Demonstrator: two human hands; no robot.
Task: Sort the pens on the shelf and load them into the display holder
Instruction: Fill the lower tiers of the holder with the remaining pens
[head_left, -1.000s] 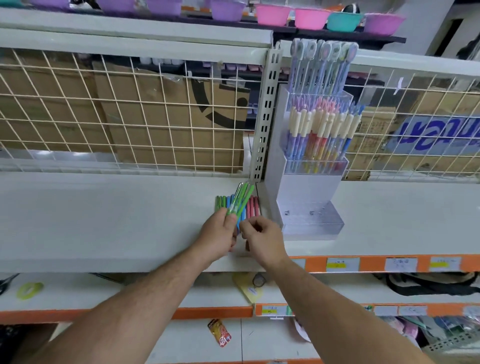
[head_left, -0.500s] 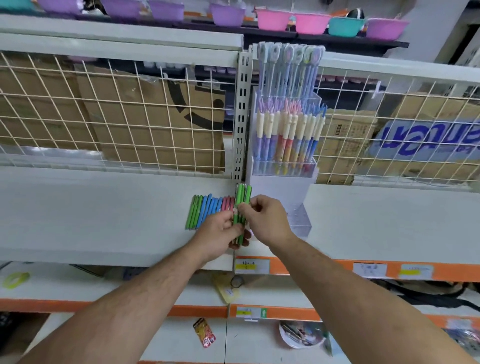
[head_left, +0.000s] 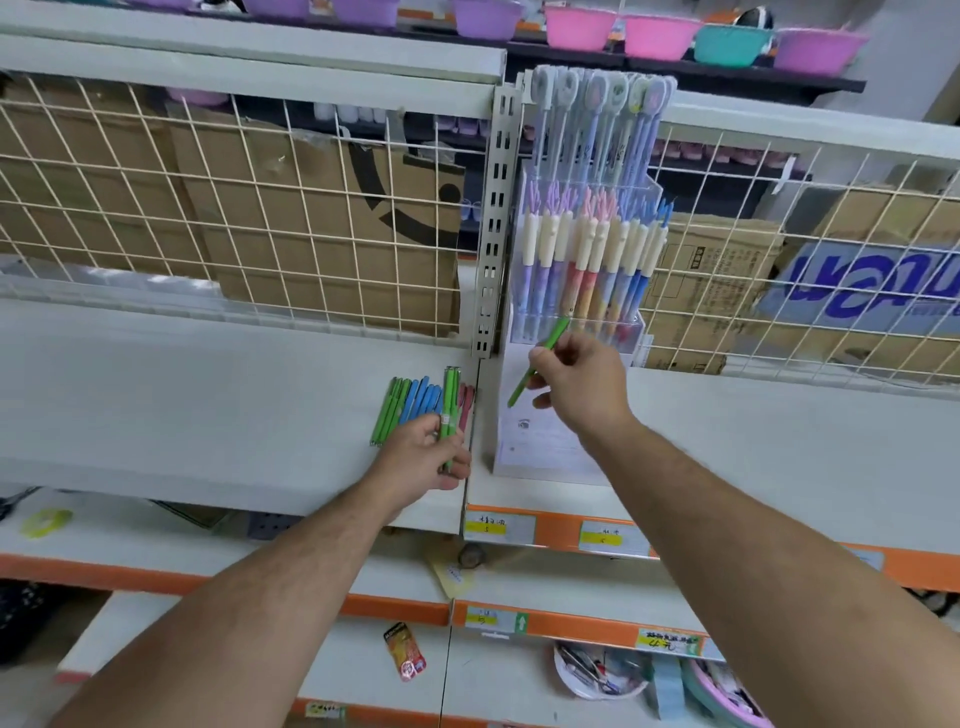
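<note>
- Far left, on the lower shelf: one yellow tape roll (head_left: 45, 521).
- Flat on the white shelf (head_left: 208, 405), side by side and just left of the slotted upright post (head_left: 496, 223): three loose green pens (head_left: 388, 413), then about five blue pens (head_left: 422, 396), then two pink pens (head_left: 467, 400) nearest the post.
- Left hand (head_left: 423, 460): curled round a bunch of green pens (head_left: 450, 400), two judging by the tops, possibly three. Held lengthwise over the gap between the blue and pink ones.
- Right hand (head_left: 582, 387): pinching one single green pen (head_left: 543, 358) between thumb and fingers. Tilted, upper end up against the front edge of a clear tier, lower end pointing down and left.
- Display holder (head_left: 540, 447): one, clear plastic, standing on the shelf just right of the post, behind the right hand.
- In its back tier: six tall pens (head_left: 597, 119) with oval toppers.
- In the tier in front: cream-capped pens (head_left: 587, 244), roughly nine, too crowded for a sure count.
- Up on the top shelf, toward the right: two pink bowls (head_left: 579, 28) side by side, then one teal bowl (head_left: 732, 44).
</note>
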